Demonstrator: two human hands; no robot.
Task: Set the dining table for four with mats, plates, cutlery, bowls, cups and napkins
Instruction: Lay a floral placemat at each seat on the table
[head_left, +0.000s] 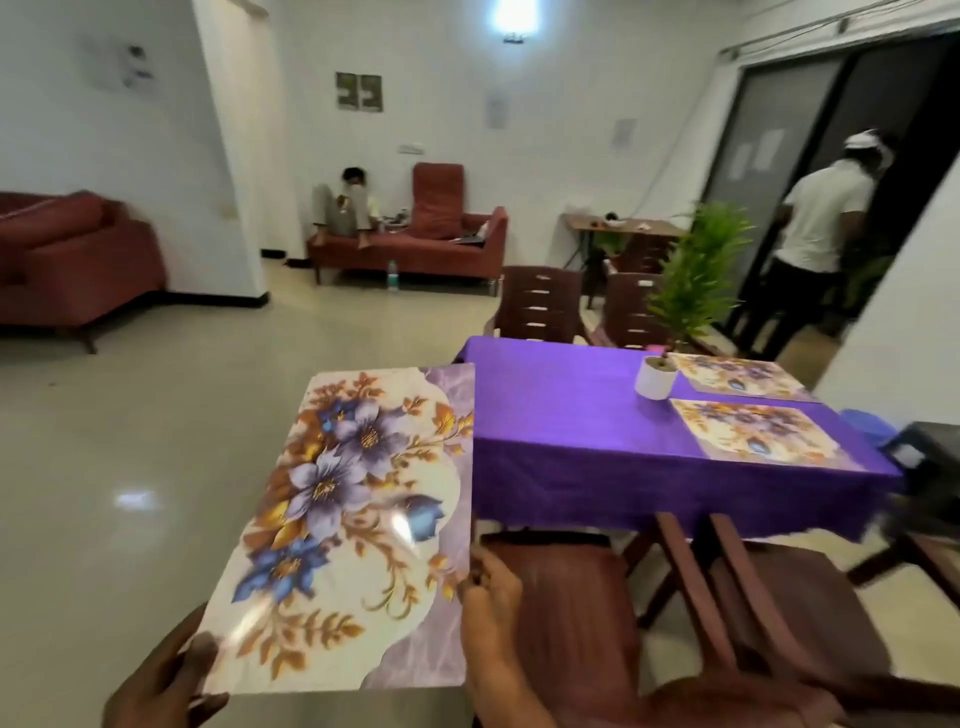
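Purple-clothed table (571, 415) carries two mats (758, 434) along its right edge; a floral mat (343, 525), off the table, is pinched by left hand (161, 680) and right hand (491, 592); plates, cutlery, bowls, cups, napkins outstanding.

3 floral mats: 1 held (353, 519) between the 2 hands, left (161, 680) and right (491, 597), and 2 on the worktop (566, 410) ahead and right of the right hand, 1 nearer (758, 434) and 1 farther (737, 375). 1 white pot (655, 378) beside them. 4 brown chairs: 2 just right of the right hand (566, 613) (789, 608), 2 beyond the worktop (540, 304) (626, 312). 1 green plant (696, 270).
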